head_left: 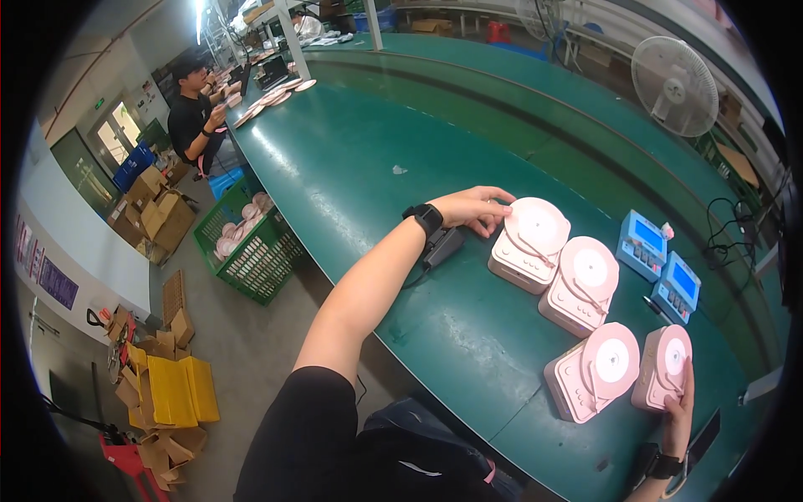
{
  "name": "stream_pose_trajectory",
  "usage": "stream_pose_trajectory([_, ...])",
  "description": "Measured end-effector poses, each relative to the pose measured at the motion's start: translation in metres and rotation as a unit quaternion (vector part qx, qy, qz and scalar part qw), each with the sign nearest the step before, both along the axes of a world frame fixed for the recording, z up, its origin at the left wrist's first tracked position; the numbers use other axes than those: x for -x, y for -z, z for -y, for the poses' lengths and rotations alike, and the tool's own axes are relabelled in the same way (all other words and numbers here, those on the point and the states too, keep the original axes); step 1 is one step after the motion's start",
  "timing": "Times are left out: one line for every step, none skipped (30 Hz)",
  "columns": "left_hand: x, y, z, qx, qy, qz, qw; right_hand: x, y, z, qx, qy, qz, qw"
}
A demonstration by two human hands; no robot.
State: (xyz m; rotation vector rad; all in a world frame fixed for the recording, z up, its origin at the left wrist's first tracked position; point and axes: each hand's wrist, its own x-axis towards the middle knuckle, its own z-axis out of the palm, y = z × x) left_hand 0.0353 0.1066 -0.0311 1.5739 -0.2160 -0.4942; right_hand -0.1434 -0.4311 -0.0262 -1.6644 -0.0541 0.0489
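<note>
Several pale pink mini record players, each with a round white-centred disc and a small tonearm, stand on the green table. My left hand (478, 209) reaches to the far left record player (525, 251); its fingers are apart and the fingertips touch the disc's rim. Close beside that one is a second record player (583, 284). A third record player (592, 372) sits nearer to me. My right hand (679, 414) rests along the right side of the rightmost record player (661, 368), thumb at its front and fingers along its edge, gripping it.
Two blue devices with screens (644, 243) stand behind the record players, next to a pen (657, 309). A black device (442, 247) with a cable lies under my left wrist. Left of the table is a green crate (255, 251) of pink parts. A co-worker (196, 117) sits at the far end.
</note>
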Motion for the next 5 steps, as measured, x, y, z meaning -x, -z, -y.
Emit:
stream_pose_trajectory([0.0,0.0,0.0,0.001,-0.001,0.001,1.0,0.001,0.0,0.004,0.002,0.007,-0.003,1.0])
stream_pose_trajectory([0.001,0.0,-0.001,0.002,-0.002,0.001,1.0,0.006,-0.004,0.011,0.084,0.049,0.006,0.995])
stream_pose_trajectory([0.0,0.0,-0.002,0.0,-0.002,0.0,1.0,0.012,-0.011,0.018,0.164,0.091,0.016,0.982])
stream_pose_trajectory([0.0,0.0,-0.003,0.003,-0.002,-0.003,1.0,0.017,-0.02,0.026,0.245,0.13,0.026,0.96])
stream_pose_trajectory([0.0,0.002,-0.002,0.009,-0.004,-0.006,1.0,0.014,-0.022,0.026,0.249,0.126,0.027,0.96])
